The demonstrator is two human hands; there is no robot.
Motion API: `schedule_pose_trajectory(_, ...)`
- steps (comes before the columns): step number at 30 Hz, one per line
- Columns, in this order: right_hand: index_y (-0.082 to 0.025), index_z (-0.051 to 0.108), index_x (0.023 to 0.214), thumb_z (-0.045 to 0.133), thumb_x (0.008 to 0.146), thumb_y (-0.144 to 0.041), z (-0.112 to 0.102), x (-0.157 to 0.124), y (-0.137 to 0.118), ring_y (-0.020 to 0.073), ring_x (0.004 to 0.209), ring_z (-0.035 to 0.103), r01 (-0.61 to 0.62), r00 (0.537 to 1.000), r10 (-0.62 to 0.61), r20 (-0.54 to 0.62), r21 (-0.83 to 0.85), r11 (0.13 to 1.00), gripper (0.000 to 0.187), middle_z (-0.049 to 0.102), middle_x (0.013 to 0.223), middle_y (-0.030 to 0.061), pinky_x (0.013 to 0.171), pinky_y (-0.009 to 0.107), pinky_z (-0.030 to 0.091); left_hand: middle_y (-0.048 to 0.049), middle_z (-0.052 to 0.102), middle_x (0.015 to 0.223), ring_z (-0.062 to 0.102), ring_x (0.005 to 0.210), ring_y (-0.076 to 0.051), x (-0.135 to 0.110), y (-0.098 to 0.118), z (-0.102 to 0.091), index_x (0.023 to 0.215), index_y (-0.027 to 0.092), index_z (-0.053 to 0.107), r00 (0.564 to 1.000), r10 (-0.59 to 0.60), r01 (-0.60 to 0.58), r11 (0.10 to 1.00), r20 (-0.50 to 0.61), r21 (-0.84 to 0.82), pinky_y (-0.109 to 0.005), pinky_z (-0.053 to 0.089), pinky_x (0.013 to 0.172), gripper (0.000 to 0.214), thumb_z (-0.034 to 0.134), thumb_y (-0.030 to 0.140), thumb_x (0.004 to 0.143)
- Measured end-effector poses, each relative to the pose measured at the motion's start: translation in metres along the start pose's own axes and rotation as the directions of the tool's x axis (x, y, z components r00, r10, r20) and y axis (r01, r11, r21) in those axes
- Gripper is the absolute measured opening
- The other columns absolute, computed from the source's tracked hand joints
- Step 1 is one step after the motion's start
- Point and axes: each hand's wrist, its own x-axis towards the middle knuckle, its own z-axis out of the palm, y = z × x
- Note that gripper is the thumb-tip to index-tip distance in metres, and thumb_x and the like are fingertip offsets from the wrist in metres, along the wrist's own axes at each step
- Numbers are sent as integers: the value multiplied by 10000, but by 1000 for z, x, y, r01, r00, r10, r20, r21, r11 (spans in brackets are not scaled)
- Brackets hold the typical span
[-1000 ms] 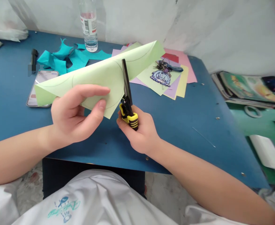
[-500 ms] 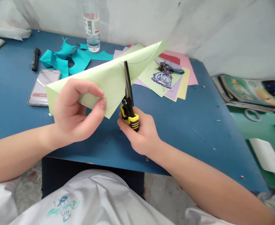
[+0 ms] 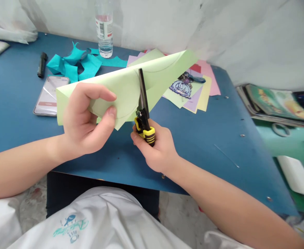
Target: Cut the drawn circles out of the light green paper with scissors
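Observation:
My left hand (image 3: pixel 86 119) pinches a folded sheet of light green paper (image 3: pixel 126 86) between thumb and curled fingers, holding it above the table. Curved pencil-like lines run across the paper. Black scissors (image 3: pixel 143 100) with yellow-and-black handles are gripped in my right hand (image 3: pixel 159 147), which is closed round the handles. The blades point up and away, at the paper's cut edge beside a drawn curve; they look nearly closed. My fingers hide part of the handles.
On the blue table (image 3: pixel 193 152) lie teal paper scraps (image 3: pixel 89 67), a phone (image 3: pixel 50 95), a black marker (image 3: pixel 42 65) and stacked coloured papers (image 3: pixel 203 93) with keys (image 3: pixel 185 77) on top. A water bottle (image 3: pixel 105 34) stands behind. Magazines (image 3: pixel 276 103) and a white power bank (image 3: pixel 295 176) are at right.
The green paper's far right part has swung outward and to the right, widening the gap by the blades. My left hand has shifted slightly right; the scissors have barely moved.

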Motion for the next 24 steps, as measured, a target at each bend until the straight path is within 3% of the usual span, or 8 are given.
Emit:
schedule_pose_trajectory(3,-283,673,1025,764,1084,-429,1,0,0,223,698,666,-3,1000,3,5,-9,1000,182,763,794,15,712,371,526,-35,885,1316,889,1194,-275,0,-2,1,1357,365,837,999,26,-26,1000,21,2,-509,776,1070,366,710,708,1328)
schedule_pose_trajectory(7,-287,666,1011,765,1079,-444,1,1,1,216,684,646,1,1000,-1,4,-8,1000,198,759,786,11,707,371,524,-10,930,1393,935,1295,-277,-2,-1,2,1428,421,881,1000,10,-10,1000,5,-20,-487,806,1136,210,777,573,1329)
schedule_pose_trajectory(10,-287,682,1033,767,1070,-443,1,2,1,216,674,641,16,1000,-16,0,4,1000,182,758,778,4,705,377,526,-36,916,1549,907,1452,-267,-3,-4,4,1581,362,853,1000,28,-28,1000,8,-9,-475,782,1294,265,786,458,1343)
schedule_pose_trajectory(12,-287,682,1038,767,1067,-434,0,2,1,216,678,648,16,1000,-16,0,7,1000,172,762,783,1,718,382,533,-47,887,1656,870,1557,-273,-4,-10,8,1674,334,825,996,93,-93,995,-14,-38,-466,744,1394,354,815,429,1333)
schedule_pose_trajectory(16,-289,682,1050,769,1063,-432,0,2,0,211,680,645,1,1000,-1,11,26,1000,168,755,787,-10,728,383,534,-46,870,1714,864,1604,-316,-4,-16,11,1757,332,819,965,241,-253,958,-99,-138,-461,762,1407,501,889,492,1288)
schedule_pose_trajectory(19,-287,687,1070,767,1053,-419,0,2,0,208,686,654,1,1000,-1,15,41,999,155,757,802,-13,735,383,537,-29,827,1793,798,1710,-322,-4,-11,8,1757,359,809,996,93,-93,990,-5,-107,-507,686,1514,456,872,387,1306)
schedule_pose_trajectory(22,-284,691,1084,770,1049,-409,0,2,-1,207,690,661,3,1000,-4,10,48,999,152,762,815,-14,745,384,547,-41,833,1786,806,1699,-350,-3,-4,3,1734,352,827,994,107,-108,982,-14,-154,-519,668,1532,524,933,535,1255)
schedule_pose_trajectory(24,-285,689,1085,776,1045,-408,-1,2,-1,206,690,659,-4,1000,3,13,50,999,156,765,818,-14,748,384,553,-43,823,1801,795,1712,-351,-3,-1,1,1751,345,817,995,98,-97,986,4,-139,-532,653,1546,527,913,533,1269)
